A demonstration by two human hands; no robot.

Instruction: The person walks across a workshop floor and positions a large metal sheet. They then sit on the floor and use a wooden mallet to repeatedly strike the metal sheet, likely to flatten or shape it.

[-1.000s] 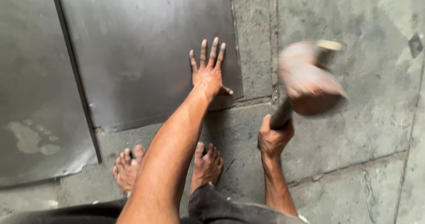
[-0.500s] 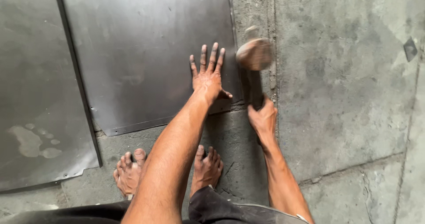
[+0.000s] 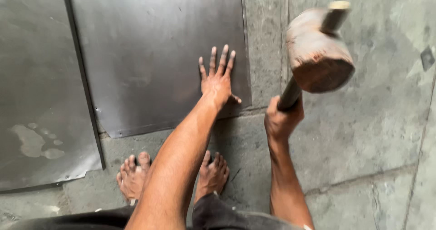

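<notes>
My left hand [image 3: 218, 78] lies flat with fingers spread on the near right corner of a dark metal sheet [image 3: 154, 53] on the concrete floor. My right hand [image 3: 281, 118] grips the dark handle of a large wooden mallet [image 3: 318, 53]. The mallet's head is raised in the air, close to the camera, to the right of the sheet. My two bare feet [image 3: 172, 178] stand on the concrete just below the sheet's near edge.
A second metal sheet [image 3: 36, 84] lies to the left, its edge overlapped by the first sheet, with pale stains on it. Grey concrete floor slabs [image 3: 372, 121] with joints stretch to the right.
The mallet came down beside the sheet's right edge half a second ago and is now lifted back up. My left hand stayed pressed on the sheet.
</notes>
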